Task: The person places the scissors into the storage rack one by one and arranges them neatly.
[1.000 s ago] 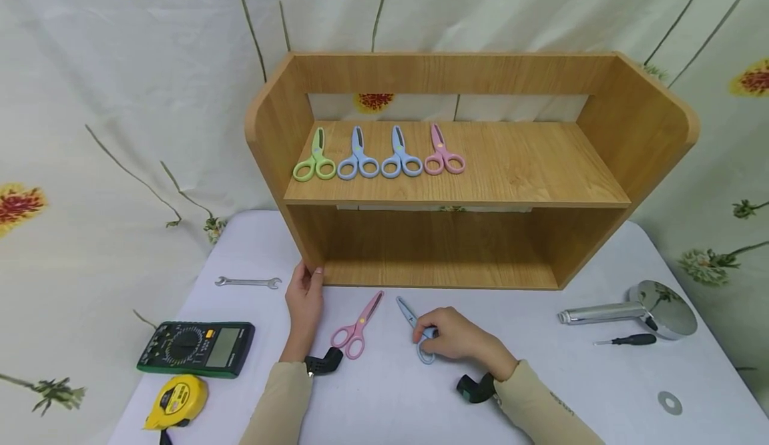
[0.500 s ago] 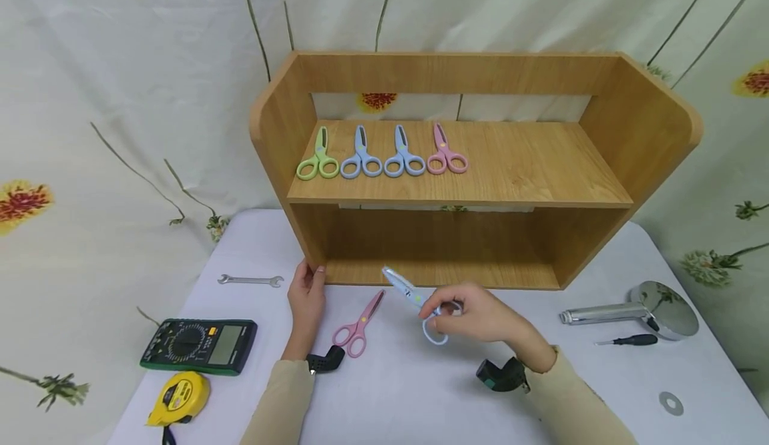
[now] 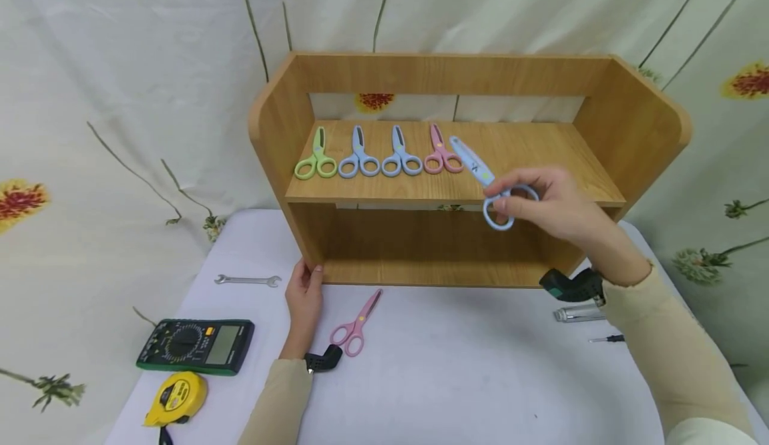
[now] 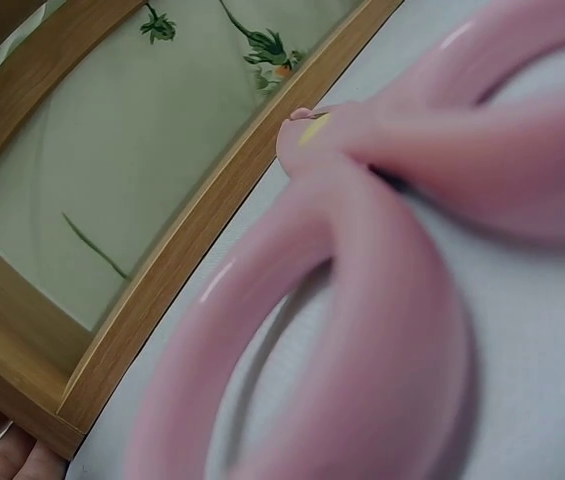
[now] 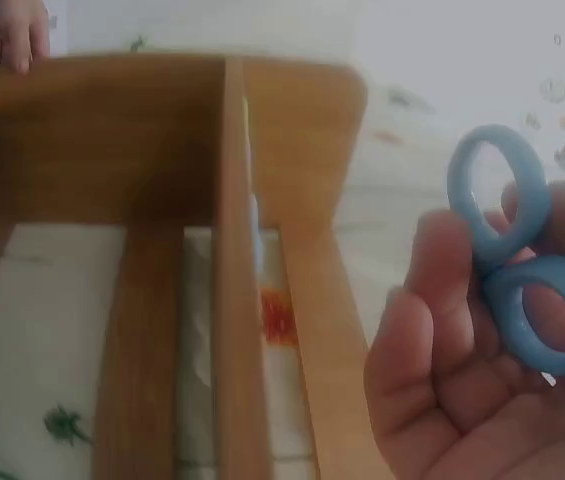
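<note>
Light blue scissors are pinched by the handles in my right hand, in front of the upper board of a wooden shelf. Their blades point up and left, near the pink scissors at the end of a row. Left of those lie two blue scissors and green scissors. My left hand grips the shelf's lower left corner, thumb at the front edge. Beside that wrist, other pink scissors lie on the table; their handles fill much of the left wrist view.
At the left are a wrench, a multimeter and a yellow tape measure. A chrome shower head and a screwdriver are partly hidden behind the right forearm. Patterned cloth hangs behind the shelf.
My right hand has lifted the blue scissors off the table and carried them up and right to the upper board. My left hand stays at the shelf corner.
</note>
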The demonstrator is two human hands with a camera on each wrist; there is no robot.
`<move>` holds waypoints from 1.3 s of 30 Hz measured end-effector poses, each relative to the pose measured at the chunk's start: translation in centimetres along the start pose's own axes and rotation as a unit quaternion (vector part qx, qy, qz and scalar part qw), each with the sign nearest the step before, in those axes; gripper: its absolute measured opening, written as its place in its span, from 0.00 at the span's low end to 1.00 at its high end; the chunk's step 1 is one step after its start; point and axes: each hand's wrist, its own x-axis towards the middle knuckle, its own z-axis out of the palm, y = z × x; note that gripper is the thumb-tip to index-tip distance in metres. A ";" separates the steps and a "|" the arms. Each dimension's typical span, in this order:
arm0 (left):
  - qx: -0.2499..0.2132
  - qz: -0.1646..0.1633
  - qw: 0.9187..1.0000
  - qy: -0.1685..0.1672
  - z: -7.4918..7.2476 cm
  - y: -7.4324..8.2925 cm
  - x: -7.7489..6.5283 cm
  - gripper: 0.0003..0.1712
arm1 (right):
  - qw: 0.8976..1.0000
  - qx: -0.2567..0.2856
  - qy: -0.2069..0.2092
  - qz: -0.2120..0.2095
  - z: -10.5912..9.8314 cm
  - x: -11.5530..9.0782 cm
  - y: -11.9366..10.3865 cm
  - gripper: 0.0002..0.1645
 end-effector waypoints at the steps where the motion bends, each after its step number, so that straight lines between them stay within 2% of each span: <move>1: 0.002 0.001 1.000 0.001 0.0 0.0 0.0 0.25 | 1.000 -0.003 0.019 0.017 -0.6 0.7 -0.1 0.08; 5: 0.015 -0.004 1.000 0.002 -0.1 -0.1 0.0 0.25 | 0.995 -0.005 0.073 0.069 -2.0 3.6 -0.1 0.13; 10: 0.026 -0.018 0.999 -0.003 -0.1 -0.2 -0.2 0.25 | 0.988 -0.038 0.104 0.105 -2.0 6.6 1.6 0.18; 14: 0.029 -0.016 0.999 0.001 -0.1 -0.2 -0.2 0.25 | 0.977 -0.153 0.116 0.090 -0.9 7.8 3.7 0.17; 17: 0.026 -0.011 1.000 0.003 0.0 -0.2 -0.2 0.24 | 0.959 -0.246 0.126 0.070 -0.2 8.1 4.6 0.16; 19: 0.023 -0.007 1.000 0.002 0.1 -0.1 -0.2 0.24 | 0.949 -0.282 0.128 0.057 0.1 8.2 4.9 0.15; 22: 0.026 -0.010 1.000 0.002 0.0 0.0 -0.2 0.24 | 0.943 -0.306 0.125 0.041 0.3 8.2 5.0 0.16; 29: 0.038 -0.023 0.999 -0.003 0.0 0.2 -0.1 0.25 | 0.946 -0.303 0.113 0.034 0.4 8.0 4.7 0.17; 35: 0.009 -0.020 1.000 0.000 -0.1 0.3 -0.2 0.25 | 0.947 -0.302 0.107 0.038 0.4 8.0 4.5 0.18; 37: 0.006 -0.022 1.000 0.000 -0.1 0.6 -0.3 0.25 | 0.946 -0.302 0.107 0.039 0.4 8.0 4.5 0.18; 39: 0.011 -0.022 1.000 -0.003 -0.1 1.7 -0.5 0.25 | 0.946 -0.303 0.107 0.040 0.4 8.0 4.5 0.18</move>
